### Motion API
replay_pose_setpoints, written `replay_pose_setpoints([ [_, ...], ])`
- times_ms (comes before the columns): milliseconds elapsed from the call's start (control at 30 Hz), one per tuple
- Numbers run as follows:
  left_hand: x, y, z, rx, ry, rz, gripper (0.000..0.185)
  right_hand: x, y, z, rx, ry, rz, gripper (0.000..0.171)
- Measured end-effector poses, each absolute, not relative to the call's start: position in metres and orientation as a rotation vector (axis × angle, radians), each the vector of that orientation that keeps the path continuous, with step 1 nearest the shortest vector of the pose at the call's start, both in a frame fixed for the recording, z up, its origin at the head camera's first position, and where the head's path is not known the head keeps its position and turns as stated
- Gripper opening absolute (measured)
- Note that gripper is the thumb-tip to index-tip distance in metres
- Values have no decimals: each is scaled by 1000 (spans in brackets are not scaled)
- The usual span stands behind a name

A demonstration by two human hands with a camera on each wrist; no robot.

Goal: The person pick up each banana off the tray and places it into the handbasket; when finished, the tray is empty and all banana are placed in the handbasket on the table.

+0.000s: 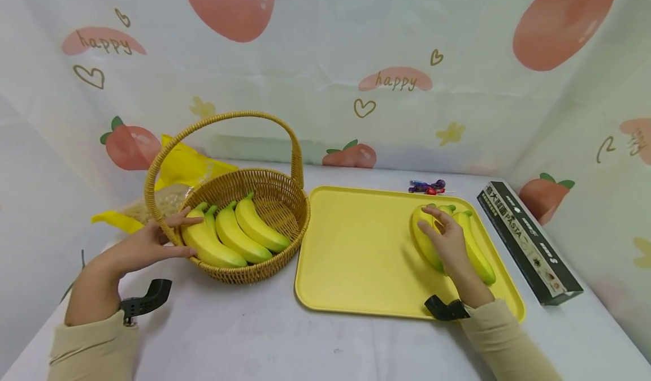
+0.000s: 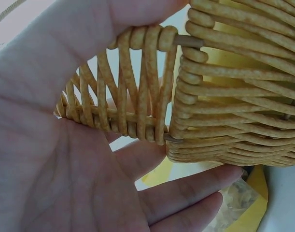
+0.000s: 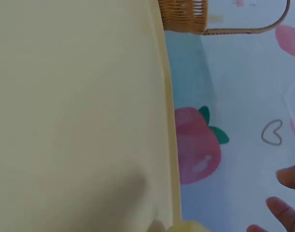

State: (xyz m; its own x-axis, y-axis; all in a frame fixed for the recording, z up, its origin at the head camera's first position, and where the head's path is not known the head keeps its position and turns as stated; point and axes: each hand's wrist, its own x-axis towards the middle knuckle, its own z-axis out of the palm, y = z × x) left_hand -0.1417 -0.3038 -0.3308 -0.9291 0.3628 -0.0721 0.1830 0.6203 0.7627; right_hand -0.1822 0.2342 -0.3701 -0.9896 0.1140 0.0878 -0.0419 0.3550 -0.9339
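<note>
A round wicker basket [image 1: 244, 276] with a tall arched handle holds several yellow bananas [image 1: 241, 237]. My left hand [image 1: 147, 242] is at its left side, thumb and fingers on either side of the handle's base [image 2: 133, 87]. In the left wrist view the fingers [image 2: 186, 191] stretch out along the outside of the weave. My right hand [image 1: 450, 245] is over the right part of a yellow tray [image 1: 356, 251], its fingers spread above a banana [image 1: 424, 239]. Another banana [image 1: 478, 251] lies right of that hand. In the right wrist view the fingertips [image 3: 280, 210] stand apart.
A long black pasta box [image 1: 529, 239] lies right of the tray. Small wrapped candies [image 1: 427, 186] sit behind it. A yellow bag [image 1: 188, 166] with a see-through part is behind the basket at left. A printed cloth [image 1: 315, 59] hangs at the back.
</note>
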Motion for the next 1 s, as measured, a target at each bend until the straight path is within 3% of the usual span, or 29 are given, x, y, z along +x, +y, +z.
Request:
replay_pose_setpoints([
  [467, -143, -304, -332, 436, 2632, 1171, 60, -183, 240, -381, -35, -2633, 1774, 50],
  [1000, -143, -304, -333, 439, 2629, 1185, 61, -186, 248, -386, 346, -2793, 1571, 54],
])
